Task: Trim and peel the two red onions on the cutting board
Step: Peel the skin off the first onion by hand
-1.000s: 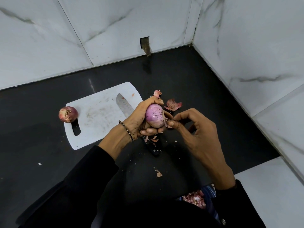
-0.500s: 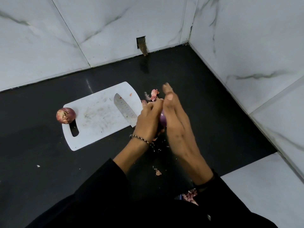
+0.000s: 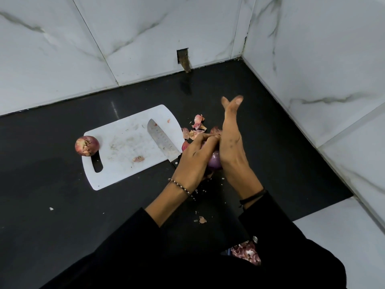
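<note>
Knife and peel scraps flank the board's right edge.

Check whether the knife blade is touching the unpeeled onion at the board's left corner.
Apart. The head view shows bare white cutting board between the knife blade, lying at the board's right side, and the unpeeled onion.

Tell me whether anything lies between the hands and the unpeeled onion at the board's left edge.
Yes. The knife lies on the cutting board between the left hand and that unpeeled onion, with its handle beside the hand. A small peel scrap lies there too.
</note>
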### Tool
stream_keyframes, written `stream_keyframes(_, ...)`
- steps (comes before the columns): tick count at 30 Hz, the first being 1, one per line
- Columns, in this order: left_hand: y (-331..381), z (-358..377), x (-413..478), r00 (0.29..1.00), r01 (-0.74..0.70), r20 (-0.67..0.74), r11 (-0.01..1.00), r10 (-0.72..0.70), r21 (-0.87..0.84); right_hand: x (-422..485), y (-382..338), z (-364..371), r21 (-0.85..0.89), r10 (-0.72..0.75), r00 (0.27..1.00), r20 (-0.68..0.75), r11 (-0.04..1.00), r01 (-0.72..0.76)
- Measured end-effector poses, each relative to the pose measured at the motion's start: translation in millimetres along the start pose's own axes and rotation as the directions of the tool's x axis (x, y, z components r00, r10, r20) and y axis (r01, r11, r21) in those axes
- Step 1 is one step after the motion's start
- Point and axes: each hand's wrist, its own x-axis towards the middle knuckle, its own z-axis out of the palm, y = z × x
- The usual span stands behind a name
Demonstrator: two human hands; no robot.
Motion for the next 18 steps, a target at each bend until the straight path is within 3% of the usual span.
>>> stream_keyframes(4, 2.5, -6.2, 3.6, 0.989, 0.149, 0.041, 0.979, -0.145, -0.14, 9.3, 0.1, -7.7, -0.079, -0.036, 0.999, -0.019, 0.996, 0.034)
stream_keyframes(10, 0.1, -16.0, 2.5, 0.971, 0.229, 0.135, 0.932, -0.198, -0.281, 5.1, 3.2, -24.9, 0.048, -0.029, 0.989, -0.147, 0.998, 0.037)
stream_keyframes(15, -5.5, -13.4, 4.8, 0.969, 0.239, 0.147, 0.905, -0.199, -0.353, -8.3, 9.0, -17.5, -0.217, -0.148, 0.967, -0.208, 0.971, 0.102)
stream_keyframes(18, -1.1, -8.8, 3.5, 0.96, 0.278, 0.081, 0.87, -0.269, -0.406, -12.5, 20.4, -2.2, -0.443, -0.311, 0.935, -0.172, 0.872, 0.209)
